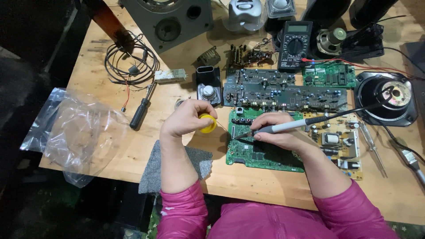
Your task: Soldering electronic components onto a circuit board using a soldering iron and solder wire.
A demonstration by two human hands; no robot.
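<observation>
Pale wooden worktop [248, 186], grain visible, crowded along its far edge; one green circuit board [261, 152] lies flat near the near edge, at the middle. Right hand [276, 132] closed in a pen grip on one soldering iron [301, 125], grey barrel, black collar, cord trailing toward the right edge; tip down on the board's left part. Left hand [188, 117] curled around one small yellow solder spool [208, 124], held just off the board's left edge; a thin wire strand runs from it toward the tip.

Boards counted: two long dark ones [283, 90] side by side behind the green board; one yellowish power board [338, 144] touching its right side; one smaller green board [330, 75] further back. One black multimeter [294, 44] at the far edge; one round black speaker [387, 97] at the right edge; one grey speaker box [170, 20] at the far left. One black-handled screwdriver [141, 110] left of the left hand; one coil of dark cable [130, 66] behind it. One grey felt cloth [175, 166] overhangs the near edge under the left forearm; one crumpled clear plastic bag [73, 132] overhangs the left edge.
</observation>
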